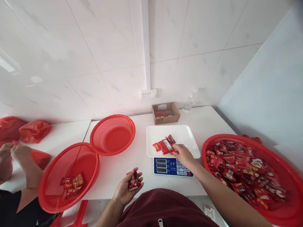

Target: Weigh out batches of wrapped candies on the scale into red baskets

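Note:
My left hand [123,190] is held palm up near the table's front edge, its thumb over a small red packet [133,183] with a pale edge. My right hand [185,155] reaches onto the white tray [187,138] of a blue digital scale [162,171]. Its fingers are closed at the near edge of several red packets [166,146] lying there, and seem to pinch one; the fingertips are partly hidden. Right of the scale stands a large red basin [291,172] with many red packets in it.
An empty red mesh basket [114,150] stands behind another red basket [47,182] holding several packets. A cardboard box [172,119] and a clear bottle [188,105] are near the wall. At left are a co-worker's hands [22,156] and red plastic bags [35,131].

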Demonstrator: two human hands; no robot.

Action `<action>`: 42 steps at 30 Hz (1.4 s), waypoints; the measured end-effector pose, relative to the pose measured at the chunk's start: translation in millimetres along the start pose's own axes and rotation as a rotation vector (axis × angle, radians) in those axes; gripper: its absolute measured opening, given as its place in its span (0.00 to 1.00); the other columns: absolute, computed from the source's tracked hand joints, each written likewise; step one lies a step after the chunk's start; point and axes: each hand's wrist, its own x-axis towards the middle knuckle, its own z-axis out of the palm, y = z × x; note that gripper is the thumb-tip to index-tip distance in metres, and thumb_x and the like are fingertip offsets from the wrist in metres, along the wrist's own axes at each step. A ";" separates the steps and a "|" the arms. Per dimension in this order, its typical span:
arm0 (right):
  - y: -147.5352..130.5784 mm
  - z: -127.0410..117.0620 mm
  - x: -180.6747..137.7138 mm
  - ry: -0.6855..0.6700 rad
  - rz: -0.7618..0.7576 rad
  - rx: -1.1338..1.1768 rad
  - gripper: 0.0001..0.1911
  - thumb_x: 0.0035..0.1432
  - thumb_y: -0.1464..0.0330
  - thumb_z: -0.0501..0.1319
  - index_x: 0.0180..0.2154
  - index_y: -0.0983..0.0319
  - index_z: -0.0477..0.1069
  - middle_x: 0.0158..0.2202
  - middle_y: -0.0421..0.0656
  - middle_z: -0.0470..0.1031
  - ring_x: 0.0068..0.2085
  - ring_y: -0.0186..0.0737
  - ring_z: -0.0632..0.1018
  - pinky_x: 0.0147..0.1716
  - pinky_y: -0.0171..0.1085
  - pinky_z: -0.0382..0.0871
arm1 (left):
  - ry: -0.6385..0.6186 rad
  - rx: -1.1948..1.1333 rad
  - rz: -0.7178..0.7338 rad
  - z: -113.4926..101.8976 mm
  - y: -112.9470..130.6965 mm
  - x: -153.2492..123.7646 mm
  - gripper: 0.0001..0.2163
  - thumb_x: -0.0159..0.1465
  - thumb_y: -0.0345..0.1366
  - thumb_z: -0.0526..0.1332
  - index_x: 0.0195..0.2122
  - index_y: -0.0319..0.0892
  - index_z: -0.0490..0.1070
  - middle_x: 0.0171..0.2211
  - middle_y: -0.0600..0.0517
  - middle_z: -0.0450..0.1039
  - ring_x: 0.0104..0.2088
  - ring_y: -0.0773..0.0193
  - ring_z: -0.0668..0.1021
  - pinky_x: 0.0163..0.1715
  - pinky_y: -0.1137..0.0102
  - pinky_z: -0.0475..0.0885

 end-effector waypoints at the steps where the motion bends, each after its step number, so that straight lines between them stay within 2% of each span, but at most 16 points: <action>1: 4.0 0.8 3.9 0.007 0.012 0.006 0.21 0.55 0.72 0.55 0.52 0.62 0.67 0.50 0.51 0.69 0.49 0.45 0.73 0.47 0.40 0.65 | 0.008 -0.008 0.006 0.8 -0.8 -0.1 0.09 0.65 0.33 0.56 0.46 0.40 0.67 0.32 0.49 0.78 0.28 0.63 0.80 0.33 0.65 0.76; 5: 7.7 3.9 19.3 0.101 0.032 -0.028 0.22 0.57 0.70 0.53 0.55 0.64 0.65 0.53 0.54 0.67 0.54 0.48 0.69 0.51 0.43 0.62 | 0.010 -0.025 0.012 5.1 -3.1 3.0 0.11 0.65 0.33 0.56 0.48 0.40 0.67 0.31 0.49 0.78 0.28 0.64 0.80 0.33 0.65 0.76; 7: -1.1 8.6 26.2 0.138 0.028 -0.060 0.26 0.59 0.63 0.53 0.58 0.62 0.61 0.57 0.56 0.62 0.59 0.52 0.62 0.54 0.48 0.59 | 0.002 -0.023 0.011 7.1 -3.3 5.4 0.11 0.65 0.33 0.57 0.48 0.40 0.66 0.32 0.49 0.78 0.28 0.63 0.80 0.33 0.65 0.77; 10: -21.3 20.7 34.3 0.083 0.014 -0.127 0.34 0.56 0.50 0.54 0.61 0.55 0.56 0.64 0.54 0.52 0.64 0.61 0.51 0.55 0.60 0.51 | -0.014 -0.022 0.012 9.8 -1.7 7.8 0.12 0.64 0.33 0.57 0.49 0.40 0.66 0.32 0.49 0.78 0.28 0.63 0.80 0.33 0.65 0.76; 13: -33.9 32.2 39.1 0.010 -0.024 -0.207 0.35 0.54 0.45 0.52 0.60 0.51 0.57 0.66 0.51 0.48 0.64 0.65 0.48 0.54 0.66 0.44 | -0.037 -0.029 0.015 11.2 1.9 7.9 0.13 0.63 0.33 0.58 0.50 0.41 0.66 0.33 0.49 0.78 0.28 0.64 0.80 0.34 0.66 0.76; 15: -34.4 36.1 40.1 0.032 -0.073 -0.257 0.33 0.56 0.47 0.51 0.59 0.52 0.60 0.64 0.51 0.51 0.63 0.62 0.51 0.55 0.63 0.44 | -0.047 -0.032 0.020 10.7 4.5 7.4 0.13 0.63 0.34 0.59 0.50 0.41 0.66 0.33 0.49 0.78 0.29 0.64 0.80 0.34 0.66 0.76; 20: -25.9 33.7 40.7 0.176 -0.199 -0.304 0.27 0.57 0.53 0.54 0.56 0.54 0.64 0.59 0.51 0.61 0.56 0.53 0.62 0.52 0.50 0.55 | -0.027 -0.029 0.032 4.1 7.1 8.3 0.12 0.63 0.34 0.59 0.48 0.41 0.67 0.33 0.49 0.78 0.29 0.63 0.80 0.35 0.64 0.76; 24: -24.3 28.4 45.2 0.179 -0.193 -0.260 0.27 0.55 0.53 0.57 0.54 0.57 0.66 0.53 0.52 0.65 0.49 0.52 0.67 0.45 0.45 0.61 | -0.031 -0.020 0.027 -1.0 7.9 11.6 0.11 0.62 0.34 0.60 0.46 0.41 0.68 0.33 0.49 0.77 0.29 0.63 0.80 0.35 0.64 0.75; 27: -21.0 24.7 48.9 0.172 -0.133 -0.191 0.24 0.55 0.56 0.57 0.52 0.56 0.66 0.49 0.50 0.67 0.44 0.48 0.70 0.38 0.40 0.64 | -0.063 -0.019 0.026 -2.9 11.1 12.9 0.11 0.62 0.35 0.61 0.46 0.41 0.69 0.32 0.50 0.77 0.28 0.64 0.80 0.34 0.66 0.74; 29: -17.3 21.3 51.7 0.191 -0.041 -0.124 0.23 0.55 0.57 0.57 0.52 0.55 0.66 0.48 0.48 0.68 0.41 0.46 0.72 0.34 0.39 0.64 | -0.073 -0.017 0.035 -4.2 14.3 12.3 0.10 0.61 0.35 0.61 0.44 0.41 0.69 0.32 0.50 0.77 0.28 0.64 0.80 0.34 0.66 0.74; 32: -16.9 14.5 59.5 0.305 0.122 0.036 0.26 0.53 0.54 0.58 0.52 0.56 0.65 0.46 0.48 0.70 0.41 0.46 0.73 0.34 0.39 0.64 | -0.058 -0.005 0.055 -7.9 19.5 10.3 0.09 0.61 0.35 0.62 0.42 0.40 0.69 0.31 0.49 0.77 0.29 0.64 0.79 0.35 0.65 0.74; 35: -34.9 11.2 73.0 0.431 0.291 0.320 0.29 0.48 0.51 0.60 0.50 0.59 0.65 0.42 0.48 0.73 0.39 0.46 0.74 0.35 0.39 0.66 | -0.050 -0.013 0.059 -14.9 23.4 9.4 0.09 0.61 0.35 0.61 0.41 0.40 0.69 0.31 0.49 0.77 0.28 0.64 0.79 0.34 0.65 0.74; 37: -60.3 14.1 83.7 0.426 0.371 0.578 0.30 0.45 0.50 0.62 0.47 0.60 0.65 0.38 0.45 0.74 0.33 0.41 0.74 0.32 0.37 0.67 | -0.054 -0.030 0.049 -20.6 25.2 9.8 0.09 0.62 0.35 0.61 0.42 0.40 0.68 0.31 0.49 0.77 0.28 0.64 0.79 0.34 0.65 0.74; 39: -94.6 21.2 94.7 0.366 0.400 0.832 0.28 0.43 0.50 0.63 0.43 0.59 0.65 0.34 0.42 0.74 0.27 0.35 0.73 0.26 0.34 0.67 | -0.047 -0.046 0.039 -25.8 27.1 10.1 0.09 0.62 0.35 0.60 0.43 0.40 0.68 0.30 0.50 0.77 0.28 0.64 0.79 0.34 0.65 0.73; 42: -154.6 34.4 111.6 0.264 0.432 1.073 0.25 0.42 0.51 0.65 0.38 0.58 0.65 0.27 0.37 0.71 0.20 0.29 0.66 0.17 0.31 0.62 | -0.020 -0.055 0.034 -31.9 32.0 8.5 0.08 0.64 0.34 0.58 0.43 0.40 0.67 0.30 0.50 0.77 0.27 0.64 0.79 0.34 0.65 0.73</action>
